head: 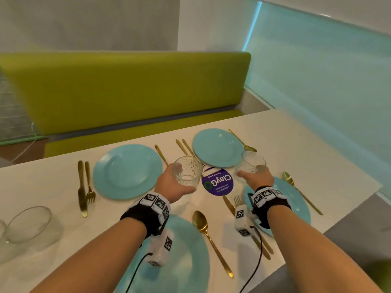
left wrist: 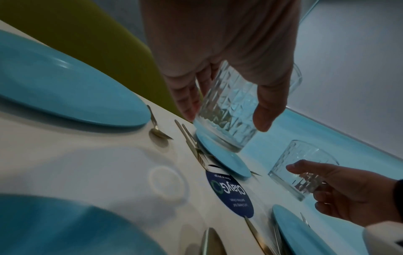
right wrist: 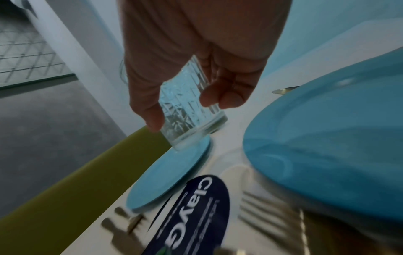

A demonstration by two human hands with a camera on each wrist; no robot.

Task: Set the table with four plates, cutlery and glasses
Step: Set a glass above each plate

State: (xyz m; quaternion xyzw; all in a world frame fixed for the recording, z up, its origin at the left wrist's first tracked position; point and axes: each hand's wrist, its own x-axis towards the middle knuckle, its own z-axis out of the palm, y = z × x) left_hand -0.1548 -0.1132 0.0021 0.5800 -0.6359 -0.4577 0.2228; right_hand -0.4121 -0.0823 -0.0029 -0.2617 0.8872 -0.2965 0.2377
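My left hand (head: 175, 182) grips a clear cut-pattern glass (head: 187, 171) above the table's middle, between the far left plate (head: 127, 171) and the far right plate (head: 218, 147). In the left wrist view the thumb and fingers wrap that glass (left wrist: 231, 110). My right hand (head: 255, 178) holds a second glass (head: 250, 164), tilted, just past the near right plate (head: 296, 199); the same glass (right wrist: 191, 110) shows in the right wrist view. A near left plate (head: 186, 250) lies under my left forearm. Gold cutlery flanks every plate.
A round purple sticker (head: 218, 183) marks the table centre between the two hands. Two more clear glasses (head: 29, 225) stand at the near left table edge. A green bench (head: 127, 87) runs along the far side. The white table (head: 296, 144) ends at right near a window.
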